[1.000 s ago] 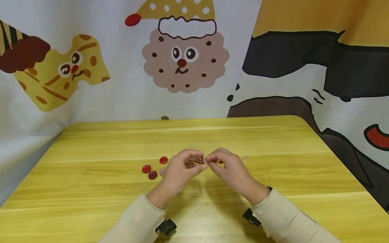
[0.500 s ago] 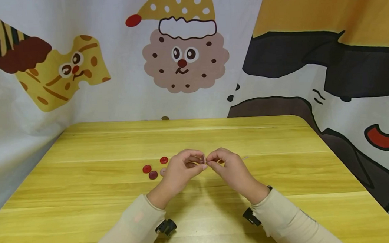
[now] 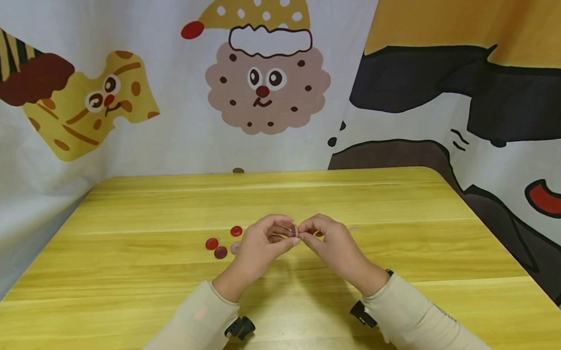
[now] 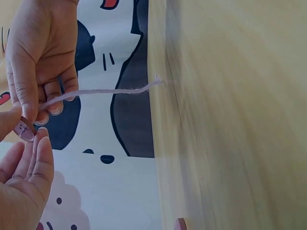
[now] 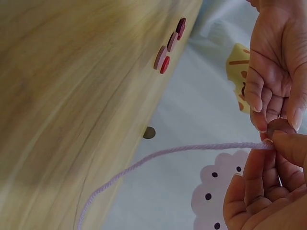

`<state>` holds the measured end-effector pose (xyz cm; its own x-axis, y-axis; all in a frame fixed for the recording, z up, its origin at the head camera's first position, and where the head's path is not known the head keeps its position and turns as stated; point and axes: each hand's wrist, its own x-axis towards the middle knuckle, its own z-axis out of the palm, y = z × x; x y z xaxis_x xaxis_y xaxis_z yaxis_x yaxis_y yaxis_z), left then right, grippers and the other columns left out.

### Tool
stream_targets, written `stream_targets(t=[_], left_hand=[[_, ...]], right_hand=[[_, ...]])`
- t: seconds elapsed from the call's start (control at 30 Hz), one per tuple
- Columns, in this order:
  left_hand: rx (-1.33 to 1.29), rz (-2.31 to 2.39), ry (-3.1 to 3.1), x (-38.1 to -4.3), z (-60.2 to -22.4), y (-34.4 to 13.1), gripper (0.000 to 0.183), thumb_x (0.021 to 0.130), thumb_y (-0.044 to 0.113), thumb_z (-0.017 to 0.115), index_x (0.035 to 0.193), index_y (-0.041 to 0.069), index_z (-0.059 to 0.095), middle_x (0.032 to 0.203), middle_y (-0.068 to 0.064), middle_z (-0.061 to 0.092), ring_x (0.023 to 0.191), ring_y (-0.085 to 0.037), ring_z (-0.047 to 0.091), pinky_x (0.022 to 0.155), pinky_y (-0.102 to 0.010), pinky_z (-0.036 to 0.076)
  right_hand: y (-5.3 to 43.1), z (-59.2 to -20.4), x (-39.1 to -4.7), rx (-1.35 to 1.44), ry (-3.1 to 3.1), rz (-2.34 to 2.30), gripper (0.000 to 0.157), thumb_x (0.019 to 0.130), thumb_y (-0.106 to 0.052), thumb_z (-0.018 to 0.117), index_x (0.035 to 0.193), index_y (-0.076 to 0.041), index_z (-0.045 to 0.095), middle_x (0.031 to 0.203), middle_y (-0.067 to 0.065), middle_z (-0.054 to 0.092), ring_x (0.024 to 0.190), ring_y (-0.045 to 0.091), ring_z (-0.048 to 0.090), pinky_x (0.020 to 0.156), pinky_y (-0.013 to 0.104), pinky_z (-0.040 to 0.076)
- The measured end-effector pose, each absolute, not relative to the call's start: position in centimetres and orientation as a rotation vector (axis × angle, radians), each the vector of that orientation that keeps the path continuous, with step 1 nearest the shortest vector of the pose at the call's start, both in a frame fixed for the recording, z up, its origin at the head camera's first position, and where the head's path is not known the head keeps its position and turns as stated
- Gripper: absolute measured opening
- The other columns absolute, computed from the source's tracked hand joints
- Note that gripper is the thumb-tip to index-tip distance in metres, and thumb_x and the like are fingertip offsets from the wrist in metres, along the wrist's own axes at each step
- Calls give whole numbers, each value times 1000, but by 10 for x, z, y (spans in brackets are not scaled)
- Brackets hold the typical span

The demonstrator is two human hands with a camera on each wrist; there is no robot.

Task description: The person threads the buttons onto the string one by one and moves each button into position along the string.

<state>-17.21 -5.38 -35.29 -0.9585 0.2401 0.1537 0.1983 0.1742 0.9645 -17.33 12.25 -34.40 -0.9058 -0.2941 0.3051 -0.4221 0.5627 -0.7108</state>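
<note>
Fingertip to fingertip, both hands meet over the middle of the table. My left hand [image 3: 258, 246] pinches a small pink button [image 4: 24, 130] by its edges, between thumb and fingers. Facing it, my right hand [image 3: 335, 244] pinches a length of pale lilac yarn [image 5: 163, 152] right at the button's face. In the left wrist view the yarn's loose tail runs out past the right hand's fingers. How far the yarn passes through the button's holes is hidden by the fingertips.
Left of the hands lie two red buttons [image 3: 211, 244], a dark red button [image 3: 220, 252] and a pink button [image 3: 235, 248] partly covered by the left hand. They rest on a wooden table [image 3: 383, 201]. A printed cloth [image 3: 163, 144] hangs behind it.
Both hands keep almost the same place. Between the left fingertips the button has turned slightly, showing a little more of its face in the head view.
</note>
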Motion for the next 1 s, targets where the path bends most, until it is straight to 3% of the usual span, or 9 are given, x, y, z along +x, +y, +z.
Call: stream_targets(t=[0.3, 1.0], left_hand=[[498, 1973, 2371, -172, -354, -53, 13, 86, 5, 71, 98, 2, 65, 104, -10, 67, 93, -20, 65, 75, -25, 53], [622, 1907, 2473, -172, -356, -54, 11, 91, 8, 65, 99, 4, 70, 104, -8, 66, 93, -20, 65, 79, -24, 53]], right_hand=[[123, -345, -173, 603, -2648, 1262, 5, 91, -8, 66, 94, -10, 69, 92, -1, 64, 88, 14, 60, 84, 41, 50], [127, -345, -173, 609, -2663, 1281, 6, 92, -7, 65, 97, -9, 68, 93, -2, 64, 89, 15, 60, 87, 45, 49]])
